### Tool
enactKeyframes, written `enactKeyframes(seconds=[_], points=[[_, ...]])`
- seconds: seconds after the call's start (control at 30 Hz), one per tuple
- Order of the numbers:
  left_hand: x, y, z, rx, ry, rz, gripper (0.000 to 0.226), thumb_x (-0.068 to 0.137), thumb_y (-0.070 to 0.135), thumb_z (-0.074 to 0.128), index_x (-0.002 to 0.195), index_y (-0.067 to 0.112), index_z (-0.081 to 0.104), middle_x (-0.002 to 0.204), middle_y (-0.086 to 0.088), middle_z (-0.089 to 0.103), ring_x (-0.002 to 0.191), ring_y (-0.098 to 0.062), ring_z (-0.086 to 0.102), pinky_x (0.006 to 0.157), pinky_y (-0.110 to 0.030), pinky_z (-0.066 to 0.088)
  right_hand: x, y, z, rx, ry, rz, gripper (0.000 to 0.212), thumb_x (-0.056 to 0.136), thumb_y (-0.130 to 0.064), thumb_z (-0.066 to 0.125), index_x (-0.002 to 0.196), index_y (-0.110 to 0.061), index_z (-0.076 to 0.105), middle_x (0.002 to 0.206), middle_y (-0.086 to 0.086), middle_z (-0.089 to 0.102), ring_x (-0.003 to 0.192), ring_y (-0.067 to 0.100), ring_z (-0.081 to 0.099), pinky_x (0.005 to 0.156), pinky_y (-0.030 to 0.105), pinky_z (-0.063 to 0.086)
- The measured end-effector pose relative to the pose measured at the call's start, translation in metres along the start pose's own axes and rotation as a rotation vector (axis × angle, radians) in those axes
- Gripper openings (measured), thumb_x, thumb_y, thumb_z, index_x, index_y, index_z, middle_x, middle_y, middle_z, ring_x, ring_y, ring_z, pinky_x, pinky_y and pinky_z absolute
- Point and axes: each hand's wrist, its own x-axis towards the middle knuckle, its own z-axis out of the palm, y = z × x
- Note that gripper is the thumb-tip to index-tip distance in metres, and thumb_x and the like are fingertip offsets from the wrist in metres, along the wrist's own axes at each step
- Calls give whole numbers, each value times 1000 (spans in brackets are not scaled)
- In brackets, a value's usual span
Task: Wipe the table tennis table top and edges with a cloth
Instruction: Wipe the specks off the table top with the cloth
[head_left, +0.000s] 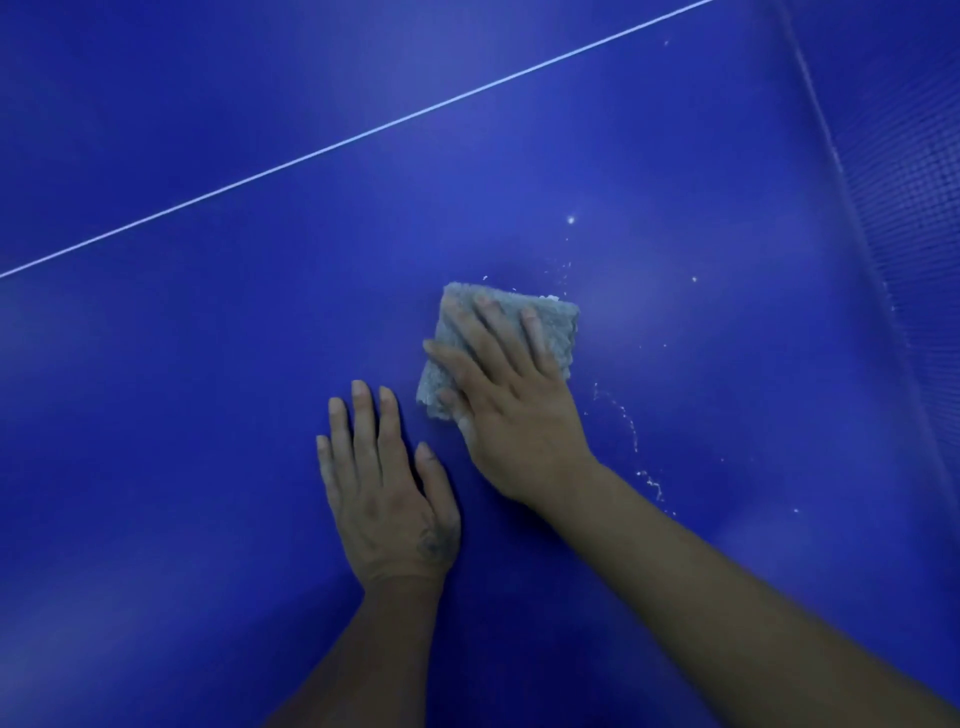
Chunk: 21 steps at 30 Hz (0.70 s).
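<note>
Right hand (511, 410) on cloth (462, 332); left hand (384, 499) beside, on table (156, 415).

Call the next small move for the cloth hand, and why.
Probably sweep the right hand with the cloth rightward and toward the body: white specks trail on the table top just right of it, unwiped. The hand presses the cloth flat; the left hand rests flat beside it.
</note>
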Motion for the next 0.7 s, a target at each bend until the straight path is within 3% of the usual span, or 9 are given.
enactKeyframes(seconds=[0.07,0.13,0.23,0.37,0.5,0.7], points=[[0,0,0,-1,-8,-3,63,108,27,42,168,8,35,180,-8,23,169,-28,13,136,-56,13,8,3,3,21,50,40,48,114,-30,47,160,-18,50,177,13,23,166,30,15,134,54,15],[1,0,1,-2,-16,-3,63,109,27,42,168,8,34,180,-8,22,169,-28,12,136,-57,13,-4,0,5,17,50,53,60,112,-31,48,169,-18,32,179,13,14,167,29,9,135,50,13],[0,-2,2,5,-16,7,63,110,28,41,169,8,33,181,-8,21,169,-28,11,135,-58,15,-29,-12,8,-23,2,29,64,113,-33,35,172,-14,19,180,12,9,168,28,5,135,51,16],[0,-3,3,3,2,13,61,112,29,39,169,8,34,180,-9,23,169,-29,13,135,-58,15,-3,-17,8,-65,-51,-10,72,107,-36,38,170,-6,21,180,11,12,168,28,6,134,54,15],[0,-3,4,-2,7,6,61,112,28,42,169,10,33,180,-7,22,169,-27,13,136,-57,15,35,-21,9,-59,-23,-9,67,109,-32,32,169,-3,23,179,12,16,167,29,9,133,52,14],[-1,-5,7,1,31,17,59,113,29,39,169,11,34,180,-7,24,168,-29,15,136,-57,16,1,-29,20,-71,20,5,61,115,-30,31,168,-1,24,178,15,15,167,29,10,134,49,19]])
